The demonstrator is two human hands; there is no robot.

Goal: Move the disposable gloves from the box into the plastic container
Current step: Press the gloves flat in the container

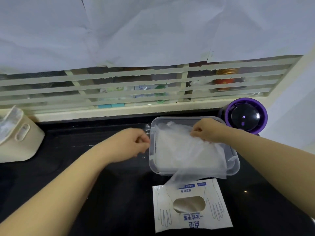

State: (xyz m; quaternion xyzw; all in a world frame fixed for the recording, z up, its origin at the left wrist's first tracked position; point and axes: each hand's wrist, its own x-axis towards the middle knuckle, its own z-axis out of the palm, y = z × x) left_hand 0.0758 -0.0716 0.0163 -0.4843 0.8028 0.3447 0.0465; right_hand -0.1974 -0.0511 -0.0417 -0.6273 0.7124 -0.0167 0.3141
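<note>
My right hand (207,132) pinches gloves (184,150) over container (152,159) by tabletop's far right corner. Left hand (131,143) curled at its left rim, can't tell if gripping. Worry imo: slippery glove tail overhangs near rim toward box (192,218), whole stack could slide out.

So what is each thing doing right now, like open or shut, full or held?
plastic container: open on top, gloves inside.
disposable gloves: heaped in the container, one end draped over the near rim.
box: lying flat, oval hole facing up.
right hand: pinches the gloves.
left hand: fingers curled by the container's left rim; grip unclear.
purple gadget: small lights glowing.
</note>
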